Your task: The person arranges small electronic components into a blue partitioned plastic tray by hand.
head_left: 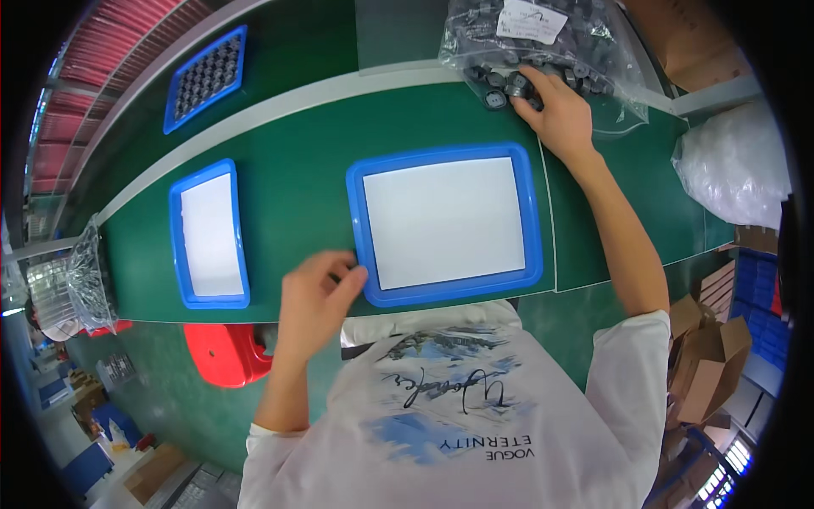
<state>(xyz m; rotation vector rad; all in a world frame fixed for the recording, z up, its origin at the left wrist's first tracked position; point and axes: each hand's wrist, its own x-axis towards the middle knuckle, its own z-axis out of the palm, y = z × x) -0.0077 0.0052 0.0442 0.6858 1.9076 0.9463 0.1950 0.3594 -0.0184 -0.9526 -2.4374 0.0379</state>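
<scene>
Bare green table (297,161) lies open between the big blue tray (444,222) and the smaller blue tray (209,232), and again above both. The left hand (315,299) crowds the big tray's near-left corner. At the far right, the right hand (560,114) and the clear bag of dark parts (543,42) block the way.

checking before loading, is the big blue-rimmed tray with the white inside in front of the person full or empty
Empty. The large blue-rimmed tray shows only its bare white inside. The left hand touches its near-left corner; the right hand is in the clear plastic bag of dark parts.

Left hand (315,297) touching blue tray (445,222), right hand (560,114) in parts bag (543,51)
</scene>
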